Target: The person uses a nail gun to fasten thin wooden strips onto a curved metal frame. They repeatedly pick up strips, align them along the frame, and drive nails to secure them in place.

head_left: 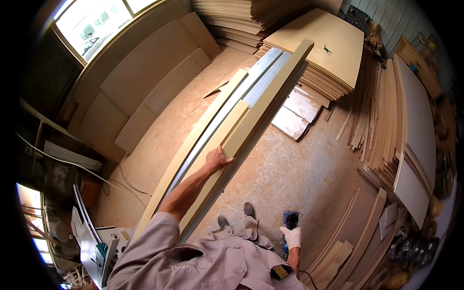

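My bare left hand [217, 159] lies on a long pale wooden strip [261, 111], its fingers bent down onto the wood and its thumb stretched out towards the right edge. A shorter wooden strip [237, 114] runs along the left side of that one, right by my fingers. Both rest on a long bench with metal rails [267, 86]. Low on my right side, my right hand [292, 237], in a white knitted glove, is closed round a blue and black corded power tool [290, 220]. The exact kind of tool cannot be made out.
Stacked sheets [319, 43] stand beyond the bench's far end. Panels [145, 72] lean against the left wall. To the right are piled thin strips [386, 121] and loose offcuts [333, 256]. A pale panel [296, 113] lies on the floor [285, 169]. A cable [309, 278] trails near my right arm.
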A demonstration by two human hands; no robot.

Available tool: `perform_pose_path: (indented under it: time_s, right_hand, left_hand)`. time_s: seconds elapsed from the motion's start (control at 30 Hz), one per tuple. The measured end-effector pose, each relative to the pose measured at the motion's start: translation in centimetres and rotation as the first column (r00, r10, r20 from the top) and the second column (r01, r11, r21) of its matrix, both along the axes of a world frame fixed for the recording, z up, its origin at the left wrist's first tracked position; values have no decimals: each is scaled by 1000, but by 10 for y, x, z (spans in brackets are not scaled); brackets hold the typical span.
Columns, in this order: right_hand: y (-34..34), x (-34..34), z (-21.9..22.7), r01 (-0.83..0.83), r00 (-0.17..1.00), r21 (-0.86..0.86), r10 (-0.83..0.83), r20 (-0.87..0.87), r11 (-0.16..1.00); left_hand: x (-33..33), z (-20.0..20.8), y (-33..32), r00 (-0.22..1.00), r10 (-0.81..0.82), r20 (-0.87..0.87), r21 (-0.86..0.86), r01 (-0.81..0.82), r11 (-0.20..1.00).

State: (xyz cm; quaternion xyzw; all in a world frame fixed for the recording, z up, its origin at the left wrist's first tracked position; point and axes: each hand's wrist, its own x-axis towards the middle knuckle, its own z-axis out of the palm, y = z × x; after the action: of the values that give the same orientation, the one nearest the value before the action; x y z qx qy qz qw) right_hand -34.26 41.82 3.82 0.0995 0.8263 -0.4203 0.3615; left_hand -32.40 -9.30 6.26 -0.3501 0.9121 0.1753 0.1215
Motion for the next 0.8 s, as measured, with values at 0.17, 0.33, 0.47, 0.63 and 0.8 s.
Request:
perform_pose_path:
  time_s: [0.17, 0.33, 0.47, 0.63, 0.8]
  right_hand:
    - [-7, -2, 0, 22, 994, -89, -31, -103, 996]
    - [-18, -7, 17, 25, 998, -80, -20, 66, 996]
    - [-15, -8, 8, 5, 999, -65, -2, 45, 998]
    - [-30, -10, 0, -28, 997, -126, 36, 66, 992]
    - [-62, -11, 32, -140, 987, -226, 153, 42, 964]
  left_hand:
    - [-18, 3, -5, 980, -112, 166, -43, 121, 992]
    - [34, -44, 8, 922, -26, -386, -46, 8, 999]
    - [88, -24, 45, 932, 94, -350, -13, -105, 994]
    - [266, -8, 113, 947, 192, -258, -111, -226, 968]
    - [444, 23, 180, 897, 413, -157, -165, -437, 884]
